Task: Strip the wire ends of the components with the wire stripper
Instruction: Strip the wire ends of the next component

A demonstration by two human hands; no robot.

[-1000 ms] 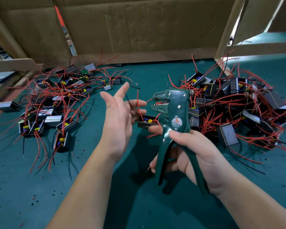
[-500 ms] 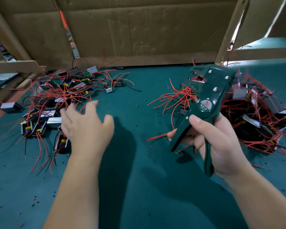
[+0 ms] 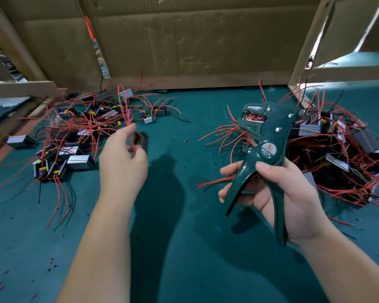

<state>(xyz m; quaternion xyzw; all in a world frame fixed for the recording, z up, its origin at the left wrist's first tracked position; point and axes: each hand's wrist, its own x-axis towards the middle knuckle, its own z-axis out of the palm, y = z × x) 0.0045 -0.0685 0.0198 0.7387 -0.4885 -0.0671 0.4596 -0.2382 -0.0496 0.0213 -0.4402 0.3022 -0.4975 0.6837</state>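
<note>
My right hand (image 3: 291, 193) grips the handles of the dark green wire stripper (image 3: 268, 130) and holds it upright over the mat, jaws pointing left with nothing in them. My left hand (image 3: 123, 169), fingers curled, holds a small black component (image 3: 142, 139) with red wires rising from it; the component is motion-blurred. It hangs above the mat, well left of the stripper. A pile of components with red wires (image 3: 79, 132) lies at the left. A larger tangled pile of components (image 3: 341, 154) lies at the right, behind the stripper.
The green table mat (image 3: 184, 248) carries small bits of red and black insulation. A cardboard wall (image 3: 184, 51) closes the back. Wooden frame posts (image 3: 304, 51) stand at the back right and left. A loose red wire (image 3: 214, 182) lies near my right fingers.
My left hand went from open beside the stripper, out over the left pile, and now holds a component nearer the middle. My right hand swung the stripper right, then back lower.
</note>
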